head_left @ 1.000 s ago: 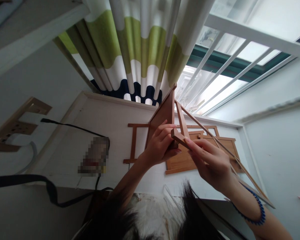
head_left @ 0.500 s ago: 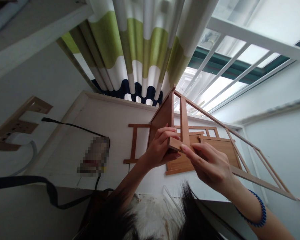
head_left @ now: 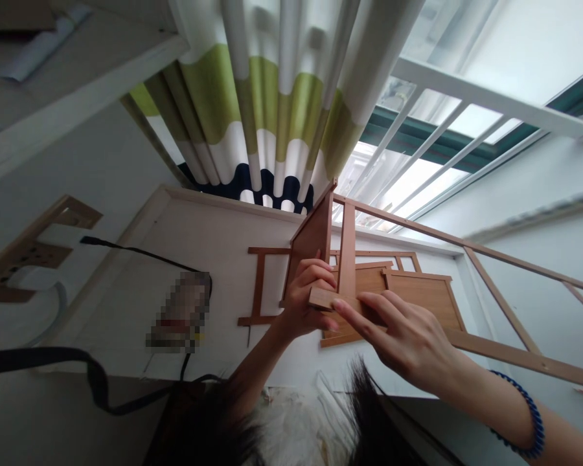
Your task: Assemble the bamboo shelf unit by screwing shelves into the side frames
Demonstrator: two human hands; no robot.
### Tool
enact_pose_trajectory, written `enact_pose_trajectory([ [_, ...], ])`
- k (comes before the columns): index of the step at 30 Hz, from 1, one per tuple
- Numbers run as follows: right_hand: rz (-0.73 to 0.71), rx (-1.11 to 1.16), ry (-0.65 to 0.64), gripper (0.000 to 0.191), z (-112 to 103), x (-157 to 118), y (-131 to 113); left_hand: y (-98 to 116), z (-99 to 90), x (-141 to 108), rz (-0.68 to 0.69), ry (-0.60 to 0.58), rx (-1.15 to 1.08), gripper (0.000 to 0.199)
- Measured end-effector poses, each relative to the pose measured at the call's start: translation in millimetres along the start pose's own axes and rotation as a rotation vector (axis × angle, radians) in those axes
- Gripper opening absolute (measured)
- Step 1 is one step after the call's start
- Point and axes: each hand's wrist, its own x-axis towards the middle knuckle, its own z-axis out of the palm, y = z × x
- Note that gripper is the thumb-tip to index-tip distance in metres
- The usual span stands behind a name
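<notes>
My left hand (head_left: 304, 301) is closed around the near edge of an upright brown wooden panel (head_left: 315, 233). Its fingertips lie close to the end of a long wooden frame (head_left: 348, 249), which has crosspieces and stretches off to the right. With thumb and fingers, my right hand (head_left: 411, 330) grips that frame near the same end. Panel and frame meet at a corner; whether they are joined there is hidden behind my fingers. Below them, flat wooden panels (head_left: 425, 294) and a small wooden frame (head_left: 260, 285) lie on the white surface (head_left: 126, 304).
To the left are a wall socket (head_left: 34, 249) with plugs, a black cable (head_left: 136, 249) and a blurred-out object (head_left: 179, 310). A striped curtain (head_left: 208, 97) and a white railing (head_left: 466, 90) stand at the back. A shelf (head_left: 102, 65) juts out at upper left.
Both hands and the near end of the frame have shifted slightly left and down. The frame's far end has swung right, partly past the picture's edge. The view has tilted a little.
</notes>
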Motion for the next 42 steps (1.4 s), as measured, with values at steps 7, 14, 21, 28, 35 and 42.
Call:
enact_pose_trajectory([
  [7, -0.023, -0.053, -0.018, 0.048, -4.2, 14.3, -8.0, 6.3, -7.9, 2.2, -0.058, 0.008, -0.015, 0.044],
  [14, -0.013, -0.006, -0.015, 0.051, -3.2, 18.5, -10.9, 8.8, -11.9, 6.4, -0.258, 0.013, -0.232, 0.047],
  [21, 0.033, 0.057, -0.056, 0.055, 0.2, 17.3, -12.5, 13.8, -19.9, 18.3, -0.326, -0.110, -0.227, 0.050],
  [28, 0.171, 0.234, -0.082, 0.058, 11.0, 17.0, -12.9, 16.0, -12.3, 11.7, -0.291, 0.044, -0.159, 0.035],
  [35, 0.285, 0.517, -0.034, 0.043, 20.0, 23.5, -15.0, 16.6, -19.8, 13.9, -0.269, 0.007, -0.099, 0.032],
  [42, 0.233, 0.721, -0.027, 0.041, 16.6, 17.0, -3.4, 20.2, -17.0, 17.8, -0.239, -0.021, -0.067, 0.033],
])
